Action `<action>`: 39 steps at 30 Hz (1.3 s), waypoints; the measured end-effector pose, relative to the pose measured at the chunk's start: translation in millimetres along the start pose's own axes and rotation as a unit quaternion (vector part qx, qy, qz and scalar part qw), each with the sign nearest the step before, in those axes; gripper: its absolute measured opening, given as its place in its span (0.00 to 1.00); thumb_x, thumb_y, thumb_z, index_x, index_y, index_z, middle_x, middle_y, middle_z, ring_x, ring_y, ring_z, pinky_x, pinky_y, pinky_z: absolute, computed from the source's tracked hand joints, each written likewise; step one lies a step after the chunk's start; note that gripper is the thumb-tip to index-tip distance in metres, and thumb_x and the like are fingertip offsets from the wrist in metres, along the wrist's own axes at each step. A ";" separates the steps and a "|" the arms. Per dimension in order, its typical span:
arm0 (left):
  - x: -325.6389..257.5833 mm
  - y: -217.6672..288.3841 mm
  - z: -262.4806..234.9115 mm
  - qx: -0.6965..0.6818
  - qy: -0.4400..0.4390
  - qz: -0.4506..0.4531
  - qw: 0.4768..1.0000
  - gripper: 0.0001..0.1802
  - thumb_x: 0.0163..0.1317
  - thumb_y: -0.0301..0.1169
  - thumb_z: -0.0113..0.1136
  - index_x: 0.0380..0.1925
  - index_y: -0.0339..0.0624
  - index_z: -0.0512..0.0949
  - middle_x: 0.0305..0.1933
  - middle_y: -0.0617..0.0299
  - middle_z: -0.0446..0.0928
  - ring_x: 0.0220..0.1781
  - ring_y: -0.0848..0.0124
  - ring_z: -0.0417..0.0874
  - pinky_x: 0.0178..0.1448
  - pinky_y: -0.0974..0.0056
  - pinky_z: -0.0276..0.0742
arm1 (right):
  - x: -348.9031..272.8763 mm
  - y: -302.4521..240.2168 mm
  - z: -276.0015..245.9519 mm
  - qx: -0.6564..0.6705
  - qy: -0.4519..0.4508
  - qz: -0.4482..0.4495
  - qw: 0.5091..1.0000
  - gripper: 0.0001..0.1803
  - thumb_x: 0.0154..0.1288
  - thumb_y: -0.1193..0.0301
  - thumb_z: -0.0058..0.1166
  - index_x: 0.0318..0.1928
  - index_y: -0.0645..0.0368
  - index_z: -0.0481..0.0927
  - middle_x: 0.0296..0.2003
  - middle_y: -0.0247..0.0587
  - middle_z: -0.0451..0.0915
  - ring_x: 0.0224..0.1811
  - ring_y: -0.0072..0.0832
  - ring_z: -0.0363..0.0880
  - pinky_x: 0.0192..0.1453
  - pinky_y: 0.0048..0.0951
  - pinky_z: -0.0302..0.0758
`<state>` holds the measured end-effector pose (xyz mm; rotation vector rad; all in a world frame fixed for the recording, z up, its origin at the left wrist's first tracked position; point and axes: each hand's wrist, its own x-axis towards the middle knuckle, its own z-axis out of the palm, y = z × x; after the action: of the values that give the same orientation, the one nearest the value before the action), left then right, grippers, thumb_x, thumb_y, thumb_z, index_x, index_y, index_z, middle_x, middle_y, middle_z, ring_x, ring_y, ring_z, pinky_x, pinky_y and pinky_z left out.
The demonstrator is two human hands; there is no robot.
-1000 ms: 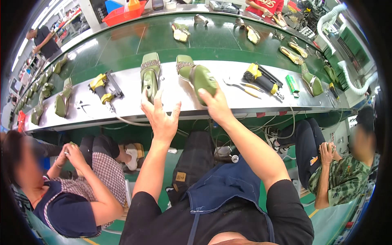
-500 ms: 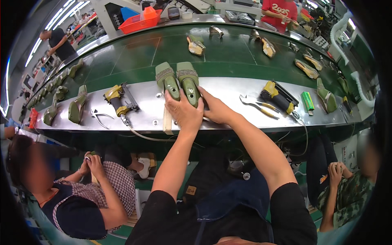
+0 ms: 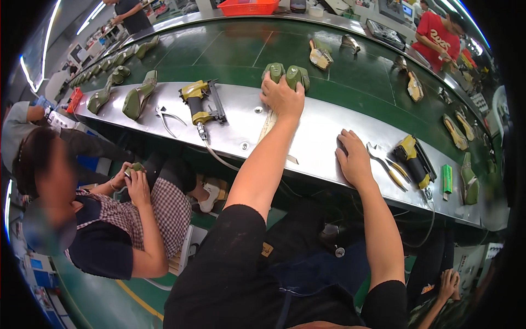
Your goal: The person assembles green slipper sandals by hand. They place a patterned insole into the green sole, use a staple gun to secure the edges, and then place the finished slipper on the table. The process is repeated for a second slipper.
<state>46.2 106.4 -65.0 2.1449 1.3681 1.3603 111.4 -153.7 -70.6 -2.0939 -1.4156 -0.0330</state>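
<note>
My left hand point(image 3: 285, 98) grips a pair of green shoe lasts point(image 3: 297, 77), which stand side by side where the metal ledge meets the green belt. Its fingers lie over their near ends and hide part of them. On the ledge to the right, my right hand point(image 3: 355, 160) rests with fingers stretched out and nothing in it. Just right of that hand lie yellow-handled pliers point(image 3: 390, 166). A wooden strip point(image 3: 267, 124) sits below my left hand, partly covered by the forearm.
Yellow-and-black staple guns lie at left point(image 3: 200, 102) and right point(image 3: 415, 160), their hoses trailing off the ledge. Pincers point(image 3: 169, 119), a green box point(image 3: 447, 180) and more green lasts point(image 3: 139, 95) are on the ledge. Unfinished shoes point(image 3: 320, 55) lie on the belt. A co-worker point(image 3: 115, 219) sits at left.
My left hand has carried the lasts forward to the belt's edge. My right hand has let go of them and come down on the ledge. The view has swung left and tilted.
</note>
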 end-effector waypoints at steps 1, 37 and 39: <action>5.8 -2.1 6.2 -0.016 0.020 -0.013 1.000 0.24 0.58 0.44 0.73 0.52 0.44 0.87 0.76 0.47 0.61 0.78 0.48 0.60 0.75 0.33 0.57 | 0.6 -1.5 -0.6 0.001 0.000 0.001 1.000 0.22 0.68 0.71 0.61 0.61 0.64 0.81 0.70 0.53 0.76 0.77 0.52 0.67 0.80 0.47 0.65; 92.2 -52.5 96.4 0.233 -0.359 0.019 0.903 0.41 0.70 0.59 0.59 0.68 0.34 0.74 0.67 0.37 0.78 0.70 0.43 0.78 0.72 0.42 0.75 | 2.5 26.4 21.5 -0.007 0.131 -0.045 0.990 0.14 0.63 0.67 0.61 0.45 0.62 0.88 0.54 0.46 0.85 0.65 0.45 0.78 0.69 0.46 0.72; 60.8 -20.4 65.4 0.228 -0.337 0.053 0.912 0.43 0.73 0.60 0.55 0.68 0.28 0.72 0.68 0.38 0.77 0.72 0.43 0.77 0.73 0.41 0.73 | 1.9 31.2 21.1 -0.009 0.116 -0.038 0.993 0.11 0.62 0.68 0.61 0.41 0.61 0.88 0.48 0.44 0.87 0.60 0.45 0.80 0.66 0.45 0.73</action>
<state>94.8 183.0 -77.9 2.6405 1.3535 0.2308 132.3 -149.4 -101.7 -1.9767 -1.3556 -0.3097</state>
